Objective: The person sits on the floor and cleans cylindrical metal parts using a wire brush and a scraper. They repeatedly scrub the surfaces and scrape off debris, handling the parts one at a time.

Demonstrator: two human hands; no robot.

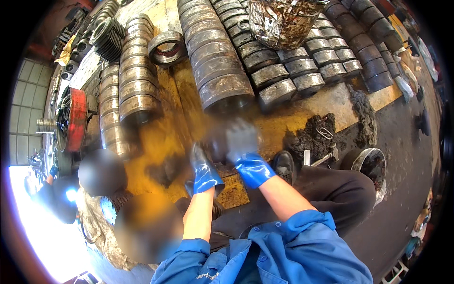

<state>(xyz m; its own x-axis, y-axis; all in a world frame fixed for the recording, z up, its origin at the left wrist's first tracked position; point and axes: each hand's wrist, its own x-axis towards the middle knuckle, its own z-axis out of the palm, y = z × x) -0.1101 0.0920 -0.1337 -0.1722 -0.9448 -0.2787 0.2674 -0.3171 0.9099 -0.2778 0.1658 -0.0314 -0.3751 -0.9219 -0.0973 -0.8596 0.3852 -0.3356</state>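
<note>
A blurred dark piece (217,143) lay just off the near end of the thick ring row (218,52), between the left hand (199,157) and the right hand (242,138), the nearer to that row. Blur hid its long axis and whether either hand gripped it.

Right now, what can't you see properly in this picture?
In the head view:
- Dark thing by the gloved right hand: too blurred to name.
- Right hand and left hand: blur hides whether the fingers grip.
- Messy bucket: upper edge cuts off its top.
- Long row of metal rings: upper edge cuts off its far end.
</note>
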